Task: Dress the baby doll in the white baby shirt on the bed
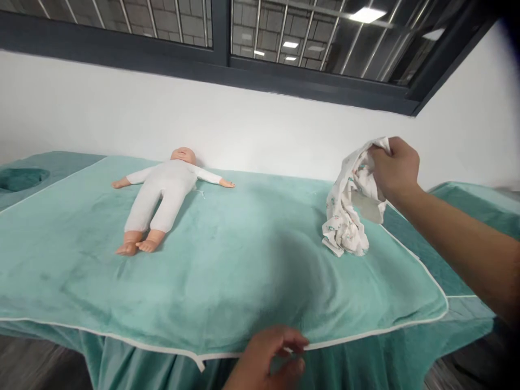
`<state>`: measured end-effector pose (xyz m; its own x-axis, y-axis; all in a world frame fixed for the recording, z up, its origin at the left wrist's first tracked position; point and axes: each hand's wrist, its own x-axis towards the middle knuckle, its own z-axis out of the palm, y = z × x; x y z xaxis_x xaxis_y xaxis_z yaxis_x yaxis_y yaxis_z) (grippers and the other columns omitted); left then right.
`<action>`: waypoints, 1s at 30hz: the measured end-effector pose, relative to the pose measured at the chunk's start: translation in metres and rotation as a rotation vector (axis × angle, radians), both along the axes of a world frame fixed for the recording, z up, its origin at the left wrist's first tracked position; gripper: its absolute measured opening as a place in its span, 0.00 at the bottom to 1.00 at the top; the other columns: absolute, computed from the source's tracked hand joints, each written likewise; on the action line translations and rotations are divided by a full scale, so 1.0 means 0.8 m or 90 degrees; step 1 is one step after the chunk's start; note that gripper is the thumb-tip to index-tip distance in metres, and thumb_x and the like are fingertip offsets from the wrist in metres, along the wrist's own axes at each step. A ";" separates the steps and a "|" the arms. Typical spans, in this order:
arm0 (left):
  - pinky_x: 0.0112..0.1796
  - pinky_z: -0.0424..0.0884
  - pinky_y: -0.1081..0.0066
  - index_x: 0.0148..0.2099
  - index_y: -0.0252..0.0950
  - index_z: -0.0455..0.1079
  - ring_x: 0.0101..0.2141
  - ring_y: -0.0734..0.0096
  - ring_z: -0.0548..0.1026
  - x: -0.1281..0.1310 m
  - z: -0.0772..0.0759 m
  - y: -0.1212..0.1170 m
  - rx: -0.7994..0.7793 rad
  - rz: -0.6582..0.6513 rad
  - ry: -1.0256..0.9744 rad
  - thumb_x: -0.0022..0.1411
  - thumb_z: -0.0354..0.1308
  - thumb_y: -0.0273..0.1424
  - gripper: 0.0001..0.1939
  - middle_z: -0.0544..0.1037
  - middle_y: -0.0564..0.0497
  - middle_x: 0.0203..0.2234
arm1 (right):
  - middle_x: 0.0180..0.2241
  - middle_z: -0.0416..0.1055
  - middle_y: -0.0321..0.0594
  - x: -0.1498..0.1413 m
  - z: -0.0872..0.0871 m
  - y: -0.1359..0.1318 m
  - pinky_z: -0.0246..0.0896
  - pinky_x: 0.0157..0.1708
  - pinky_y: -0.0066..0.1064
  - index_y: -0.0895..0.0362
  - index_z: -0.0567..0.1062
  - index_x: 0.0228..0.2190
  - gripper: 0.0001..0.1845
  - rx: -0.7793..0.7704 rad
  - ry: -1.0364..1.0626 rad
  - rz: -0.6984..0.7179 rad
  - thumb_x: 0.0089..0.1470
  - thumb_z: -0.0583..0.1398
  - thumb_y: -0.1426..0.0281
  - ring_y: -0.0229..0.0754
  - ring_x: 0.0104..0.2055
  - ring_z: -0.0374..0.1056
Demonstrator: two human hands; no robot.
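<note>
My right hand (pixel 395 165) is closed on the upper end of a crumpled white printed cloth (pixel 345 216), which hangs down with its lower part near or on the green blanket. Its folds hide whether it is a garment. At the front edge of the blanket, my left hand (pixel 268 357) is open, fingers curved and thumb apart, holding nothing. A baby doll (pixel 164 189) in a white bodysuit lies on its back at the left, arms spread and bare feet towards me.
A green blanket (pixel 244 260) with white piping covers the bed. Behind it rise a white wall (pixel 260 130) and a dark-framed window (pixel 227 32) with metal bars. At the far left, the bed cover has a round hollow (pixel 22 179).
</note>
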<state>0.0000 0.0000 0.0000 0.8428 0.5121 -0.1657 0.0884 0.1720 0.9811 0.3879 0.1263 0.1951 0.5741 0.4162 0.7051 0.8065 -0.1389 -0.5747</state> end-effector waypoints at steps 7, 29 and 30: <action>0.55 0.68 0.59 0.59 0.42 0.64 0.56 0.60 0.71 0.037 0.047 0.088 0.170 0.292 -0.031 0.64 0.58 0.39 0.22 0.72 0.44 0.57 | 0.30 0.68 0.36 -0.116 0.041 -0.002 0.56 0.36 0.30 0.58 0.72 0.30 0.03 0.123 -0.057 0.277 0.56 0.58 0.73 0.34 0.32 0.60; 0.44 0.67 0.70 0.44 0.37 0.75 0.40 0.66 0.74 -0.044 0.082 0.191 0.438 0.658 0.010 0.62 0.58 0.35 0.11 0.79 0.50 0.39 | 0.33 0.72 0.38 -0.161 -0.100 0.019 0.59 0.34 0.33 0.56 0.75 0.33 0.13 -0.326 0.142 0.358 0.57 0.56 0.60 0.42 0.34 0.65; 0.43 0.67 0.70 0.44 0.37 0.75 0.39 0.67 0.74 -0.046 0.083 0.189 0.435 0.642 0.018 0.62 0.57 0.35 0.11 0.79 0.50 0.38 | 0.37 0.72 0.41 -0.161 -0.110 0.018 0.61 0.37 0.35 0.56 0.75 0.37 0.13 -0.321 0.105 0.341 0.57 0.56 0.61 0.44 0.37 0.66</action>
